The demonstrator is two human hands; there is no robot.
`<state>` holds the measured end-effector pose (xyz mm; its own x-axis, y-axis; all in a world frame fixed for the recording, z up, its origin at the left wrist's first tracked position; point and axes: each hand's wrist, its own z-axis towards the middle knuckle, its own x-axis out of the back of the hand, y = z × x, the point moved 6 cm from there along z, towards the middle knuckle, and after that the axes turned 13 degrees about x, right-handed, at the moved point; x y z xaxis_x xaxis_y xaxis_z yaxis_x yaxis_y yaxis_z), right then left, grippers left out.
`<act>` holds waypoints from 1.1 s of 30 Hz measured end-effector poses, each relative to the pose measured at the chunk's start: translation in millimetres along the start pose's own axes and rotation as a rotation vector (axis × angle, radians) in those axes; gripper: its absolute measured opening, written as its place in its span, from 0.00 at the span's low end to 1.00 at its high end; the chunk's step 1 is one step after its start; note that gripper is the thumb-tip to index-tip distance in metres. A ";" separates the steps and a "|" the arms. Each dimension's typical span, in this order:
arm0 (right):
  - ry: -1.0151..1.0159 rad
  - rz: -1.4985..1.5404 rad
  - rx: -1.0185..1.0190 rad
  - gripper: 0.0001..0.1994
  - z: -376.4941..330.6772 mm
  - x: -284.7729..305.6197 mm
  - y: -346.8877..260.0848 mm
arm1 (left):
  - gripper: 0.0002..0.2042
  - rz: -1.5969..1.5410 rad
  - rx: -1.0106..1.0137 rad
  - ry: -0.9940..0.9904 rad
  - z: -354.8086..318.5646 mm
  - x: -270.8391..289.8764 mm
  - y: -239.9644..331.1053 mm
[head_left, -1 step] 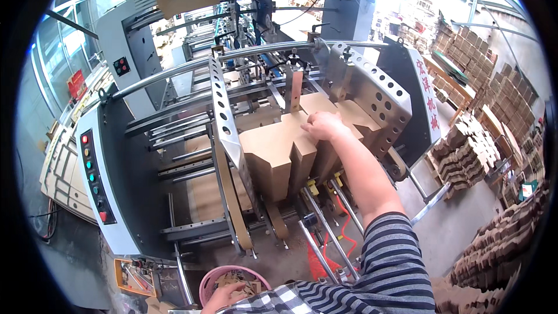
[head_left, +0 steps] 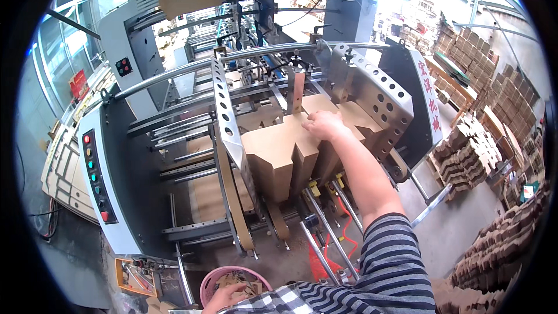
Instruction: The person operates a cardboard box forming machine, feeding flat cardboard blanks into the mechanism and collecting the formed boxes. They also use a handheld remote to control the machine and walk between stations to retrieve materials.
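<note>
At far left, a grey control panel (head_left: 95,175) with coloured buttons fronts a large feeder machine (head_left: 174,139). Low in the middle, the left hand (head_left: 224,298) dips into a pink basket (head_left: 216,282) of cardboard scraps; how far it is open cannot be told. At centre, a stack of brown cardboard blanks (head_left: 285,151) stands on edge between perforated metal guides. The right hand (head_left: 325,125) lies flat and open on the stack's top, fingers spread. At right, bundles of cardboard (head_left: 465,154) are piled on the floor.

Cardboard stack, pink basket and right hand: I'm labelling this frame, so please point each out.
cardboard stack (head_left: 273,154), head view, top face.
pink basket (head_left: 208,282), head view, left rim.
right hand (head_left: 325,125), head view, back of hand.
</note>
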<state>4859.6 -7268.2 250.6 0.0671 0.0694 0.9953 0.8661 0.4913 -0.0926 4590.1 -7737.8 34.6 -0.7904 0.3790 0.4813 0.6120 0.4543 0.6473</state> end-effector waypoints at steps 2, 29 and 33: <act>0.078 0.034 0.067 0.24 -1.8 -2.2 -17.5 | 0.20 -0.037 -0.025 -0.002 -4.7 -1.9 -0.2; 0.216 0.302 0.590 0.20 -138.1 49.6 -115.7 | 0.21 0.023 0.049 0.043 -56.6 -40.3 -2.2; -0.224 0.068 0.637 0.19 -200.3 31.6 -152.3 | 0.21 0.016 0.043 -0.005 -61.5 -42.0 -8.8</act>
<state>4829.0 -7514.8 301.6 -0.0527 0.2632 0.9633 0.3981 0.8902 -0.2215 4616.3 -7807.3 45.0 -0.7806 0.3904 0.4881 0.6250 0.4825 0.6137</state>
